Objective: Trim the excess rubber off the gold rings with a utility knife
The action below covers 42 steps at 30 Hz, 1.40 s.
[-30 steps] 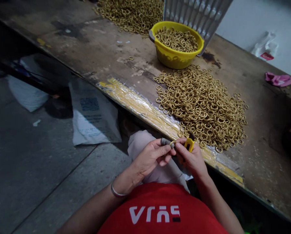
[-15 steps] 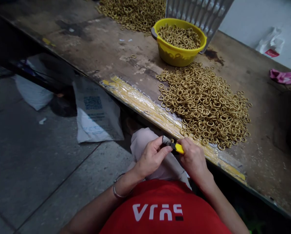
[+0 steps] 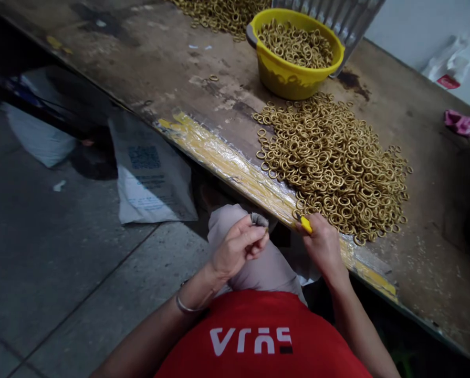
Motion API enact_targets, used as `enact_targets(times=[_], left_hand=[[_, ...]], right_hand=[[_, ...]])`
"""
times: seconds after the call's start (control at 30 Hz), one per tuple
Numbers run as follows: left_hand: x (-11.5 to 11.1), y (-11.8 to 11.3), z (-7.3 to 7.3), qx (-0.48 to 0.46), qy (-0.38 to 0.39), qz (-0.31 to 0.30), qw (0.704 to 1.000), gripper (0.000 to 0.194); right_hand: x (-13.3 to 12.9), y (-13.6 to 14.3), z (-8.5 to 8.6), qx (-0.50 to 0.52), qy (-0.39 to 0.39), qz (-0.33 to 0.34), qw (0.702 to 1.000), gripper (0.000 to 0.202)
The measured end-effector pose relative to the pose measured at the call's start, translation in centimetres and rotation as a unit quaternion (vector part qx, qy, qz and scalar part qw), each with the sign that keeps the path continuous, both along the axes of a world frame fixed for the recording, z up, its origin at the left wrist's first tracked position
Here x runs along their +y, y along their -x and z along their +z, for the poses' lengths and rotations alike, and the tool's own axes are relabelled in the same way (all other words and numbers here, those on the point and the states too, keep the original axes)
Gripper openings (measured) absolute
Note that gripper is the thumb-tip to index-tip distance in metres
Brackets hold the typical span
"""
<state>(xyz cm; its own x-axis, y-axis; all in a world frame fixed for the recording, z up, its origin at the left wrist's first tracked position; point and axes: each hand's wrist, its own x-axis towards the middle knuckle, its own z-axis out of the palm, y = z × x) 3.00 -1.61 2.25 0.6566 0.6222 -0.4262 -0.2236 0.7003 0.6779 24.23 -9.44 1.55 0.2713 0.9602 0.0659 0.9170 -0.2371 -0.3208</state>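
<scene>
From where I stand, the rings (image 3: 337, 170) lie in a broad heap on the table (image 3: 435, 252), straight ahead of the right hand (image 3: 323, 241) and off to its right. The heap's long axis slants from just beside the bowl (image 3: 293, 81) down toward the table's near edge. The right hand is clearly the nearer one: its knuckles sit at the heap's close border, though I can't tell whether they brush any rings.

Those fingers are clamped round a yellow knife (image 3: 306, 224). Its short showing length slants forward and leftward out of the grip, dark tip leading, with the outermost rings just beside that tip.

The left hand (image 3: 237, 249) hangs over the knee (image 3: 222, 218), short of the table, with a gap between it and the right. A grey wrap (image 3: 259, 219) covers its forefinger. The fingers curl inward, thumb toward the wrap, but the tips are too small and dark for me to tell whether they meet or pinch something.
</scene>
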Motion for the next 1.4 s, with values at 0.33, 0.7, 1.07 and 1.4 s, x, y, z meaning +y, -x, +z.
enact_targets(times=[0.33, 0.7, 1.07, 1.4], left_hand=[[0.0, -1.1, -0.9, 0.031, 0.035, -0.027, 0.999, 0.039], [-1.2, -0.9, 0.0, -0.062, 0.023, -0.036, 0.997, 0.035], [-2.2, 0.0, -0.1, 0.053, -0.088, 0.001, 0.995, 0.033], [-1.4, 1.2, 2.0, 0.149, -0.298, -0.020, 0.943, 0.009]], right_hand=[[0.2, 0.9, 0.9, 0.187, -0.026, -0.064, 0.980, 0.017], [-0.4, 5.5, 0.7, 0.641, -0.004, -0.109, 0.760, 0.035], [-1.3, 4.5, 2.1, 0.131, -0.051, 0.139, 0.980, 0.024], [1.0, 5.6, 2.4, -0.090, 0.139, 0.046, 0.985, 0.020]])
